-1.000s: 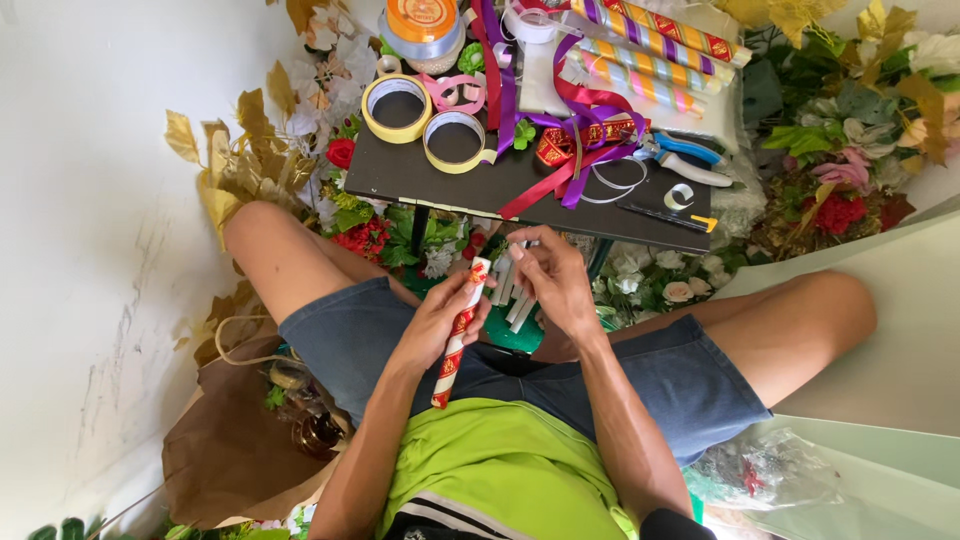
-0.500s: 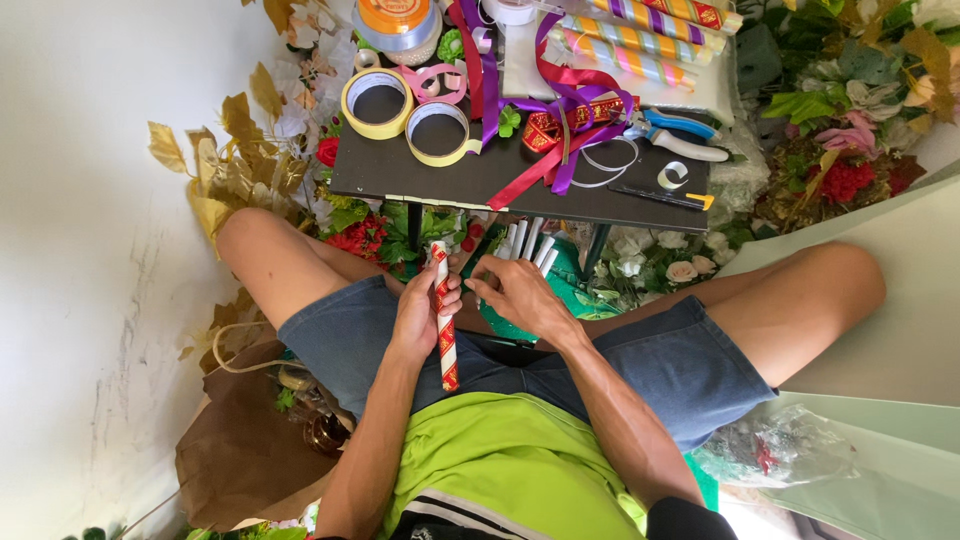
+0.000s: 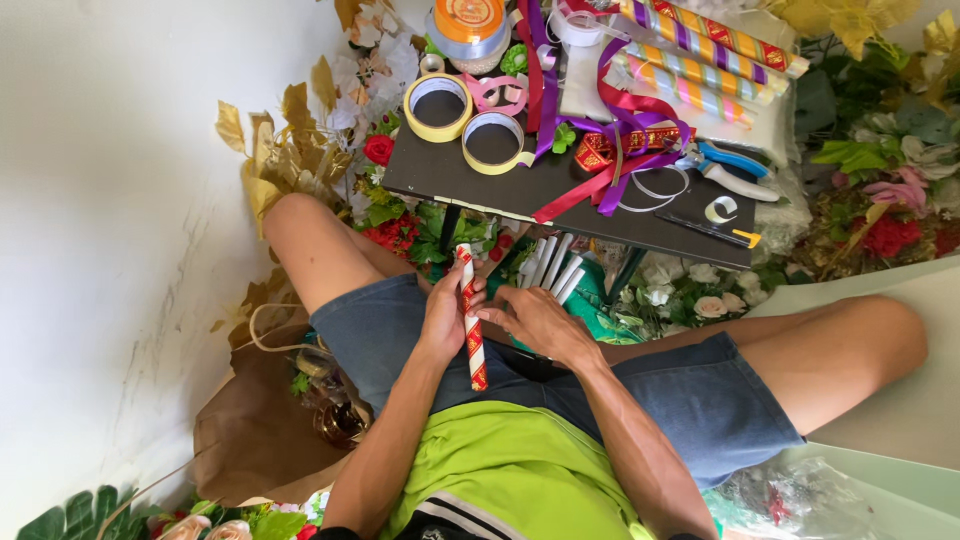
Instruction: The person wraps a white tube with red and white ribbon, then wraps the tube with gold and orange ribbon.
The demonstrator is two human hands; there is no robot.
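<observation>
My left hand (image 3: 447,312) grips a thin stick (image 3: 471,319) wrapped in a red and white spiral, held almost upright over my lap. My right hand (image 3: 536,322) rests its fingertips against the same stick at mid-length. Just beyond my right hand, several plain white sticks (image 3: 553,267) lie bundled under the edge of a small black table (image 3: 470,184). I sit with bare knees spread, in blue shorts and a green shirt.
On the black table lie two yellow tape rolls (image 3: 437,105), an orange spool (image 3: 468,20), red and purple ribbons (image 3: 610,150), blue-handled scissors (image 3: 735,168) and striped wrapped sticks (image 3: 700,45). Artificial flowers and gold leaves (image 3: 290,140) surround it. A brown paper bag (image 3: 255,430) sits left, by the white wall.
The red and white stick has swung from tilted to nearly upright and shifted slightly right. My right hand has slid down to its middle. The view has shifted slightly.
</observation>
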